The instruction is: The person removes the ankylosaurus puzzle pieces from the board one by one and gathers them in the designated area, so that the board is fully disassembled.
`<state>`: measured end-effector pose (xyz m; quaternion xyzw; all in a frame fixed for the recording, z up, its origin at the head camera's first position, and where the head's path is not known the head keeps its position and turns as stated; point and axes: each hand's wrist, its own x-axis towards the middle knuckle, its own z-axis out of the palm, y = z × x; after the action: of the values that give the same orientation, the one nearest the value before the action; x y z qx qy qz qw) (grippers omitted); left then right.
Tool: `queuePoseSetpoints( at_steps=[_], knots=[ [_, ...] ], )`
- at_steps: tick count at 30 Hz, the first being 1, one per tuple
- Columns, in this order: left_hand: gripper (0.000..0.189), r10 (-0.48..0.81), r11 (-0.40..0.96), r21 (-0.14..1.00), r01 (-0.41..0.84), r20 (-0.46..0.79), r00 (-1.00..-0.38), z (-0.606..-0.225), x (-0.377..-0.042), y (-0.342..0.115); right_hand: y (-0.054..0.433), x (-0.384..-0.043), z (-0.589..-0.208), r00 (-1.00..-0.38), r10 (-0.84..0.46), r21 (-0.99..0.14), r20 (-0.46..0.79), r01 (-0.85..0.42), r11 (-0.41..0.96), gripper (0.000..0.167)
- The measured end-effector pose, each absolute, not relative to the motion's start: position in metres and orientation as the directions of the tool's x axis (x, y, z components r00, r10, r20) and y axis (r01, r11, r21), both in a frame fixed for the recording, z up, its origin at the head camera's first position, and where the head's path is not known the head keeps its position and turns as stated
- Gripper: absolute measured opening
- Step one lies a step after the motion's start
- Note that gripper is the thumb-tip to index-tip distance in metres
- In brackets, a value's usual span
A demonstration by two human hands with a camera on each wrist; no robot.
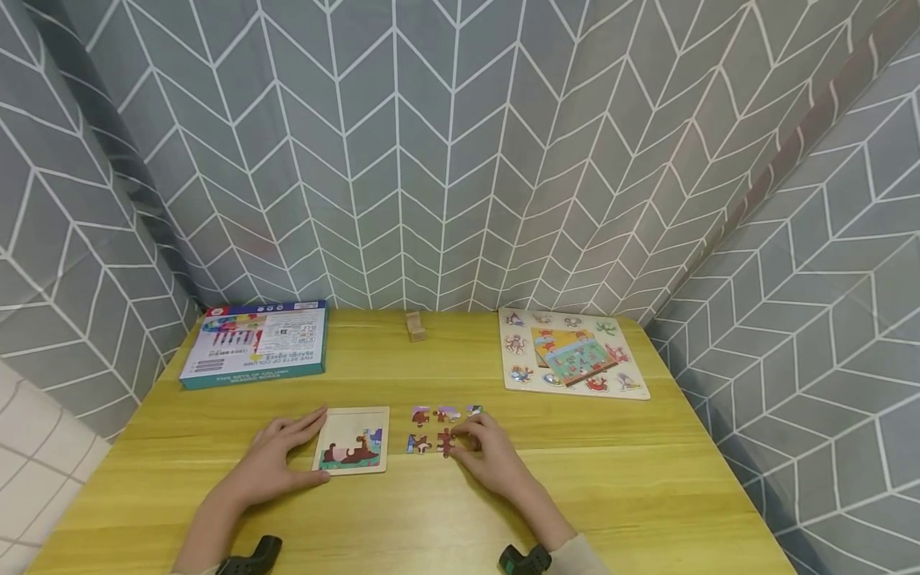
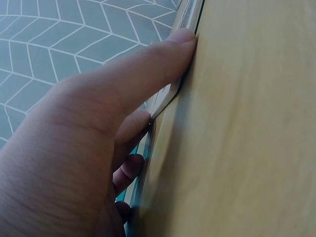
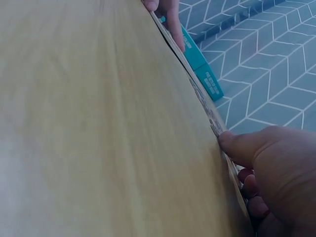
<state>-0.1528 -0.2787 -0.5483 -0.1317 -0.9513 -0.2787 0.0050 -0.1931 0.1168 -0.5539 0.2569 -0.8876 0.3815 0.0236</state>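
A square wooden puzzle tray [image 1: 350, 411] lies left of centre on the table, partly filled with a brown animal picture along its lower part. My left hand [image 1: 280, 455] holds it at the left side, thumb at the near corner and index finger at the far corner. In the left wrist view, the thumb [image 2: 158, 59] presses the tray's edge. My right hand [image 1: 496, 459] pinches a brown jigsaw piece [image 1: 446, 442] at table level with thumb and index finger. Several loose pieces lie around it, among them a brown-and-blue piece [image 1: 419, 444] and a purple-and-brown piece [image 1: 420, 414].
A flat box [image 1: 255, 343] stands at the back left. A small wooden block [image 1: 415, 327] sits at the back middle. On the back right lies a pale animal board [image 1: 513, 377] with two colourful picture puzzles [image 1: 582, 361] on it. Patterned curtain [image 1: 431, 160] surrounds the wooden table [image 1: 402, 519].
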Motion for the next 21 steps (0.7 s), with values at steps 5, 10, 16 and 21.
queuePoseSetpoints(
  at_steps=[5, 10, 16, 21],
  knots=[
    [0.103, 0.251, 0.806, 0.534, 0.256, 0.083, -0.964, -0.548, -0.153, -0.279, 0.118, -0.193, -0.550, -0.879, -0.431, -0.686, 0.205, -0.443, 0.578, 0.030],
    [0.102, 0.254, 0.804, 0.534, 0.261, 0.087, -0.963, -0.546, -0.154, -0.279, 0.113, -0.194, -0.535, -0.897, -0.403, -0.730, 0.184, -0.399, 0.555, 0.036],
    [0.102, 0.255, 0.808, 0.528, 0.261, 0.086, -0.963, -0.543, -0.154, -0.279, 0.087, -0.202, -0.517, -0.867, -0.464, -0.752, 0.181, -0.426, 0.503, 0.035],
    [0.102, 0.249, 0.807, 0.534, 0.254, 0.083, -0.965, -0.547, -0.153, -0.278, 0.051, -0.213, -0.512, -0.819, -0.558, -0.720, 0.136, -0.468, 0.512, 0.035]
  ],
)
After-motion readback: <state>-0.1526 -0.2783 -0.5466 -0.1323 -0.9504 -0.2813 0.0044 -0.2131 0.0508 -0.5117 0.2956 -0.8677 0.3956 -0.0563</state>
